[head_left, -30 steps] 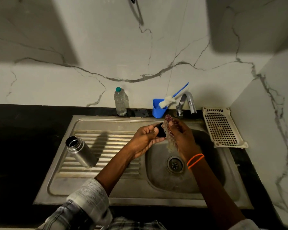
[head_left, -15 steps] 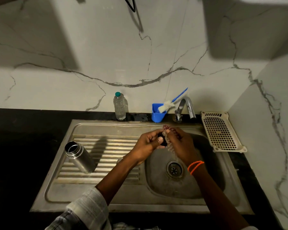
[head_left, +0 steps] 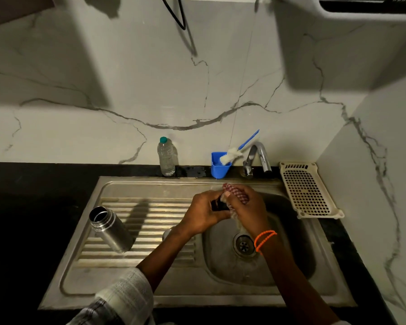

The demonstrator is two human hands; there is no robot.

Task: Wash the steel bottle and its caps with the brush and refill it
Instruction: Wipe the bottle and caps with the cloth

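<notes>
Over the sink basin (head_left: 291,266), my left hand (head_left: 202,213) grips a small black cap (head_left: 217,205). My right hand (head_left: 246,205) holds a red checked cloth (head_left: 234,191) pressed against that cap; a wet end of the cloth hangs below the hand. The open steel bottle (head_left: 111,229) stands uncapped on the ribbed drainboard at the left. A round steel cap (head_left: 168,233) peeks out from behind my left wrist. The blue-handled bottle brush (head_left: 234,153) leans in a blue holder (head_left: 219,167) behind the sink.
A chrome tap (head_left: 258,158) stands behind the basin. A clear plastic water bottle (head_left: 166,158) with a green lid is on the back ledge. A cream perforated tray (head_left: 307,191) lies right of the sink. Black counter (head_left: 33,207) surrounds the sink.
Both hands stay together over the basin, working the cloth on the cap. The camera has tilted up slightly, so everything sits lower in view.
</notes>
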